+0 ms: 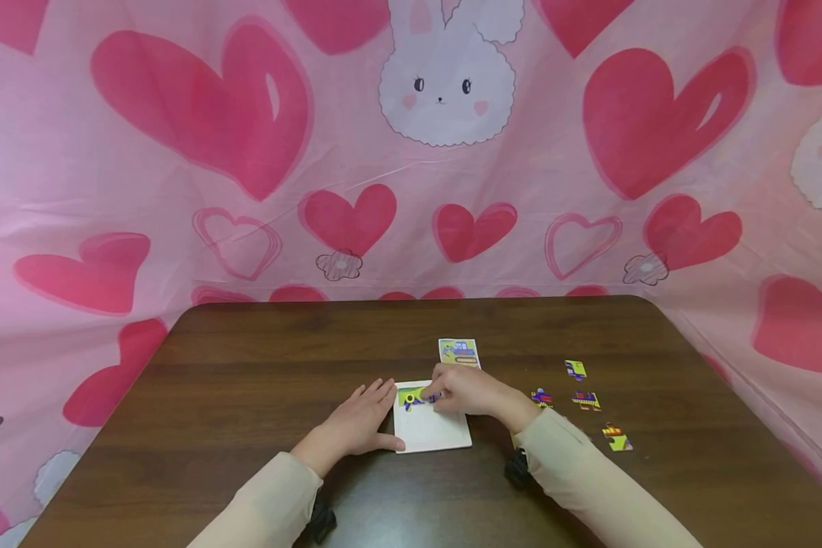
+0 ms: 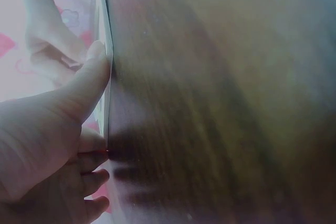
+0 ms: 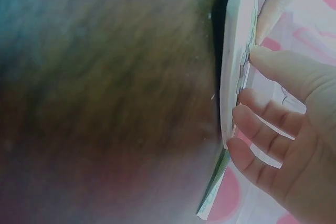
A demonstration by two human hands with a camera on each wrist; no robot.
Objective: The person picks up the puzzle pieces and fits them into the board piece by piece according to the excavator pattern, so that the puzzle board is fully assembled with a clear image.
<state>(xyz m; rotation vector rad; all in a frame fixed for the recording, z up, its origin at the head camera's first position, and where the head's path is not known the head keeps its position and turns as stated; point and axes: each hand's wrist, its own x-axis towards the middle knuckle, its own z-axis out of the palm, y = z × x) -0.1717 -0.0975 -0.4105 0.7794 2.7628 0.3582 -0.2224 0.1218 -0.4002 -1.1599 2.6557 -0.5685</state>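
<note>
A white square puzzle board lies on the table in front of the person. Joined puzzle pieces, green, yellow and blue, run along its far edge. My left hand rests flat at the board's left side, its thumb on the near left corner, as the left wrist view also shows. Fingertips of my right hand press on the pieces at the upper right of the board and partly hide them. In the right wrist view the thumb touches the pieces, while the other fingers bend slightly at the board's edge.
Beyond the board lies a picture card showing a blue vehicle. Several loose puzzle pieces are spread over the table's right side, one of them close to the right forearm. A pink cloth with hearts hangs behind the table.
</note>
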